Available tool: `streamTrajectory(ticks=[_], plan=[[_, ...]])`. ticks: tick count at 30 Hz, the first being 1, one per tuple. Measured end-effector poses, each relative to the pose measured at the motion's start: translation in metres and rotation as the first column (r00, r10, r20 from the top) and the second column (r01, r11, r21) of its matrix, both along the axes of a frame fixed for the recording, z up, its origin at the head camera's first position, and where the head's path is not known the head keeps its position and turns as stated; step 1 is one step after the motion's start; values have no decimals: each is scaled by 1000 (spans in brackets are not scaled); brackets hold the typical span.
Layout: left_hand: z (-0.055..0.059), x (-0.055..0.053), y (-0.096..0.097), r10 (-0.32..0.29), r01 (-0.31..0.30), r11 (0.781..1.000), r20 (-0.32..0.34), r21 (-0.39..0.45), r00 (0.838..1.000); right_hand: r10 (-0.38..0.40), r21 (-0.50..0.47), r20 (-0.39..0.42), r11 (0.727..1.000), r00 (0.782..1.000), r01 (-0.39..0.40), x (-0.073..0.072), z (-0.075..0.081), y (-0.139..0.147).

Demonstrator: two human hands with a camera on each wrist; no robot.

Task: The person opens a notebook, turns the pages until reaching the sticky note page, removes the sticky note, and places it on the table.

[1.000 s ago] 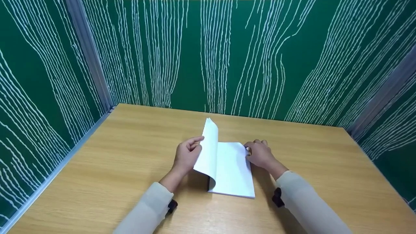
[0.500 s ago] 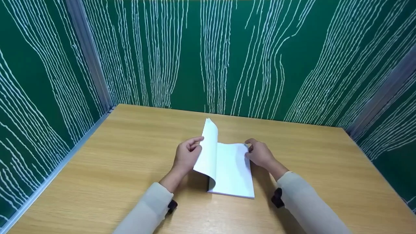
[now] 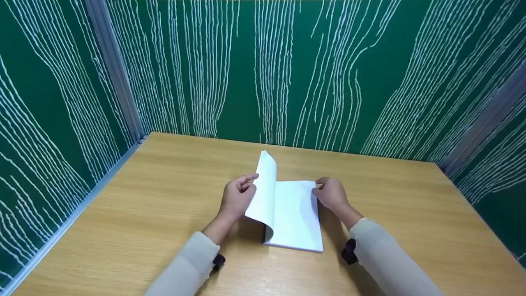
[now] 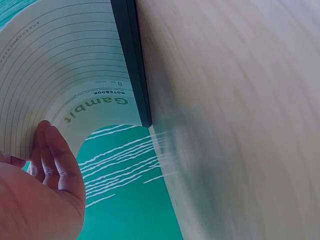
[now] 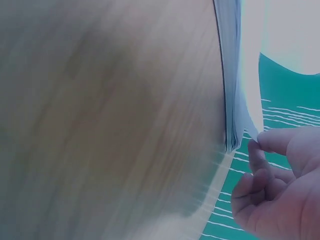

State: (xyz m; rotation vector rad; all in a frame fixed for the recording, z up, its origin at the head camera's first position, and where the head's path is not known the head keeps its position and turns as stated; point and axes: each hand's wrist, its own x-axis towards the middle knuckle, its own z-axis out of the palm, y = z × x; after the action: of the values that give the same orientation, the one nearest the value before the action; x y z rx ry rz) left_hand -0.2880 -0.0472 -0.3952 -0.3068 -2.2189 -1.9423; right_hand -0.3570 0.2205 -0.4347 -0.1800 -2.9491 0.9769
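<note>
Fingers of the left hand pinch raised leaves of the notebook on the worktop, as before; the right hand's, shifted slightly outward, pinch a page at its far right corner.

Two long sleeves are worn by the person, the left sleeve and the right sleeve, and both are coloured in a pale, greyish cream. Plain, smooth cloth is shown on them, with only few soft folds. Each sleeve is ended around the wrist, so that the left hand and the right hand are left bare. At the inner side of each cuff a small black object is seen, the left black piece and the right black piece; their shape is rounded and compact, but finer details cannot be distinguished.
</note>
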Motion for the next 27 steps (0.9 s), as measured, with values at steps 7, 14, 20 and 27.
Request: streamTrajectory(ticks=[7,14,20,27], plan=[[0,1,-1,-4,4,1000,-2,9,1000,-39,0,-12,999,999,39,1,0,0],[1,1,0,2,-2,1000,-7,14,1000,-41,0,-34,999,999,41,3,-2,-1],[1,1,0,7,-7,1000,-3,16,1000,-31,5,-42,1000,999,31,2,-4,-1],[1,0,0,10,-10,1000,-10,27,1000,-20,-4,-83,1000,996,20,1,-3,1]])
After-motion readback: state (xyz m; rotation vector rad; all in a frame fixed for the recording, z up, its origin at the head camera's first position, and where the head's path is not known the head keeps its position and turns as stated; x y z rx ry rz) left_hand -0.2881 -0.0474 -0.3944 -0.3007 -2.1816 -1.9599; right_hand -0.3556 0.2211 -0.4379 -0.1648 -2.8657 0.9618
